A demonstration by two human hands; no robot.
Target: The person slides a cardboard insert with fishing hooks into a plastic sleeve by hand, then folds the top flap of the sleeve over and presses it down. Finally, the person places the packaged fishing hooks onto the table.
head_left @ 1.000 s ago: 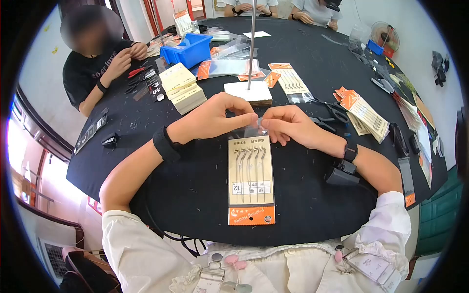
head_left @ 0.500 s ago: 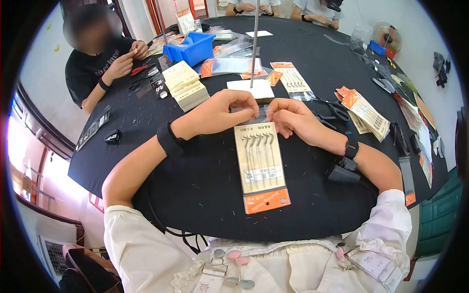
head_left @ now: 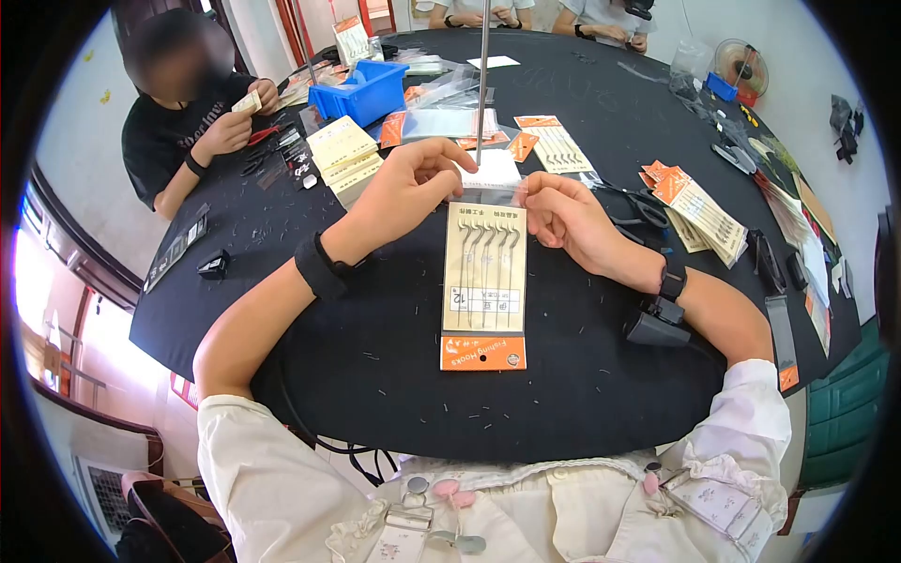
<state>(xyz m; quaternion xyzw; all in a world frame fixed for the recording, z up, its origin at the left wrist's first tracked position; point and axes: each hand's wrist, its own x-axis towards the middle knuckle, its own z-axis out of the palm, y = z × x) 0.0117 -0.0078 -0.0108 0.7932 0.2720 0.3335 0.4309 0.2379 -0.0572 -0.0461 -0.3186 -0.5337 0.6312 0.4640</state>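
Note:
A clear packet of fishing hooks [head_left: 484,272] with an orange header lies toward me, its printed card holding several dark hooks in a row. My left hand [head_left: 410,192] is at the left end of the packet's transparent flap, thumb and curled fingers against it. At the flap's right end, my right hand [head_left: 570,220] pinches the plastic between thumb and fingers. Just beyond the flap, a white stack of cards [head_left: 493,169] surrounds the foot of a thin metal rod [head_left: 483,84].
Left of centre sit stacked cream cards [head_left: 345,150] and a blue bin [head_left: 361,92]. To the right are black scissors [head_left: 640,208] and a pile of hook packets [head_left: 699,211]. A person [head_left: 178,113] sits at the left holding a card; others work across the table.
The packet has shifted away from me and slightly left, and now lies straighter. My left hand has moved up and left, and the flap is stretched wider between my hands.

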